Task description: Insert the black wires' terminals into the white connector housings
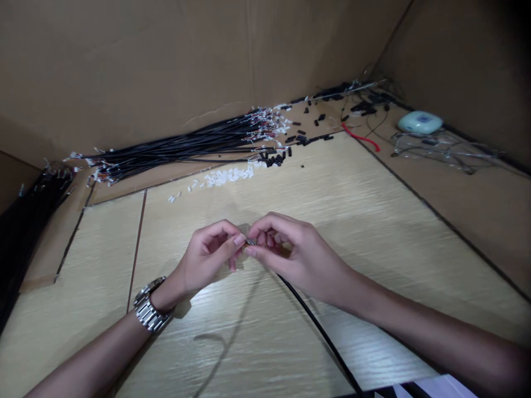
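Over the middle of the table my left hand and my right hand meet, fingertips nearly touching. Both pinch at the end of a black cable, where a small dark tip shows between the thumbs. From under my right hand the cable runs down to the lower right edge of the view. Fingers cover most of its end, so the fine wires there cannot be made out. A metal watch is on my left wrist.
A bundle of black cables with stripped ends lies at the back. Before it are small white pieces and short black tubes. At right are a pale green oval case and a red strip. More dark cables lie left.
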Demonstrator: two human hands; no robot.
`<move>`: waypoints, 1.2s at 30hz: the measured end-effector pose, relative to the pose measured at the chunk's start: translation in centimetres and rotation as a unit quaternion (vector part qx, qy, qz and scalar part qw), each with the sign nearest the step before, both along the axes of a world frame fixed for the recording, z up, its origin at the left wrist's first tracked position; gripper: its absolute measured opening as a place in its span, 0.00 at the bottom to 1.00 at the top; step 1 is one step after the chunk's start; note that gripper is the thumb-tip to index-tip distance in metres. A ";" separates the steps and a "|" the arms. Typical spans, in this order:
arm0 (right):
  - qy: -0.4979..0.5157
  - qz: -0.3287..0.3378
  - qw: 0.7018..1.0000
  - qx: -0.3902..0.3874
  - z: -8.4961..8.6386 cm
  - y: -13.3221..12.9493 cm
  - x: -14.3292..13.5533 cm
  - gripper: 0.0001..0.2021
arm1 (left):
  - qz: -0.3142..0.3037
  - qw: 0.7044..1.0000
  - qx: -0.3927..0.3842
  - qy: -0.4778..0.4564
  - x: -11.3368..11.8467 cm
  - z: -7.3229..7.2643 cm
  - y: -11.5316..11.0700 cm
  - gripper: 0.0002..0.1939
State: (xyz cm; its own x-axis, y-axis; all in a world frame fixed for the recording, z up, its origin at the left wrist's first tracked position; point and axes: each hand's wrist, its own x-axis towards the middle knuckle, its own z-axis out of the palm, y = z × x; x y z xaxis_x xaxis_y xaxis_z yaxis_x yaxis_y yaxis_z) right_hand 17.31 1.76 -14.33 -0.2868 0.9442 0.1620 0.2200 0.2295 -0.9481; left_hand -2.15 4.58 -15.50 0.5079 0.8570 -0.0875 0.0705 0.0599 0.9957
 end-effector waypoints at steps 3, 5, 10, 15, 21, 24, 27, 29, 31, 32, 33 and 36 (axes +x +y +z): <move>-0.001 0.002 1.000 0.006 -0.2 0.0 0.0 0.02 | -0.009 1.000 0.013 0.013 0.0 0.0 -0.1 0.11; 0.001 0.002 1.000 0.008 -0.2 0.0 0.0 0.02 | -0.014 1.000 0.020 0.019 0.0 0.0 -0.1 0.12; 0.013 -0.005 1.000 0.002 -0.2 0.1 0.1 0.03 | -0.016 0.999 0.028 0.022 -0.1 -0.1 0.0 0.12; 0.007 0.015 1.000 0.008 -0.3 0.2 0.0 0.02 | -0.023 0.999 0.025 0.029 -0.2 -0.1 -0.1 0.13; 0.010 0.021 0.999 0.035 -0.4 0.2 0.1 0.02 | -0.020 0.999 0.024 0.030 -0.1 0.0 -0.2 0.14; 0.021 0.052 0.998 0.023 -0.3 0.3 0.3 0.02 | -0.022 0.999 0.022 0.023 0.0 0.2 -0.1 0.14; 0.034 0.090 0.995 -0.005 -0.5 0.4 0.5 0.02 | -0.020 1.000 0.012 0.006 0.0 0.3 -0.2 0.13; 0.045 0.104 0.993 -0.027 -0.6 0.5 0.6 0.02 | -0.019 1.000 0.001 -0.004 0.0 0.2 -0.2 0.12; 0.067 0.115 0.989 -0.059 -0.6 0.6 0.5 0.03 | -0.018 1.000 -0.006 -0.010 0.0 0.0 -0.2 0.12; 0.082 0.123 0.986 -0.082 -0.6 0.7 0.5 0.04 | -0.016 1.000 -0.006 -0.011 0.0 0.0 -0.2 0.11; 0.098 0.129 0.981 -0.107 -0.6 0.7 0.4 0.04 | -0.013 1.000 -0.005 -0.012 0.0 -0.1 -0.2 0.11; 0.126 0.134 0.968 -0.170 -0.5 0.9 0.4 0.08 | -0.002 1.000 0.007 -0.007 0.1 -0.3 -0.2 0.10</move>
